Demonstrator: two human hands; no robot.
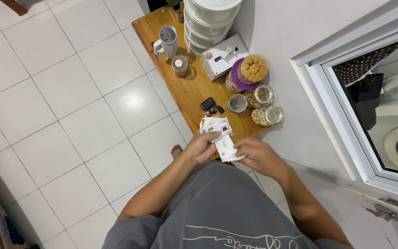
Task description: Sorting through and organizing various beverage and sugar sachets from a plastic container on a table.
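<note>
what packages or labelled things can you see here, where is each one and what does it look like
Paper sachets: fanned in the left hand, white with red marks.
Single sachet: pinched by the right hand, white, oblong.
Tissue box: on the wooden table, white, rectangular.

A narrow wooden table (pixel 187 90) stands against a white wall on a white tiled floor (pixel 70 92). On it, from the far end: a stack of round white containers (pixel 208 20), a lidded tumbler with a handle (pixel 166 41), a small cup (pixel 179 65), a white tissue box (pixel 222 55), a purple-lidded jar of biscuits (pixel 247 74), two glass jars (pixel 266 106), a small grey cup (pixel 237 103) and black keys (pixel 210 106).
</note>
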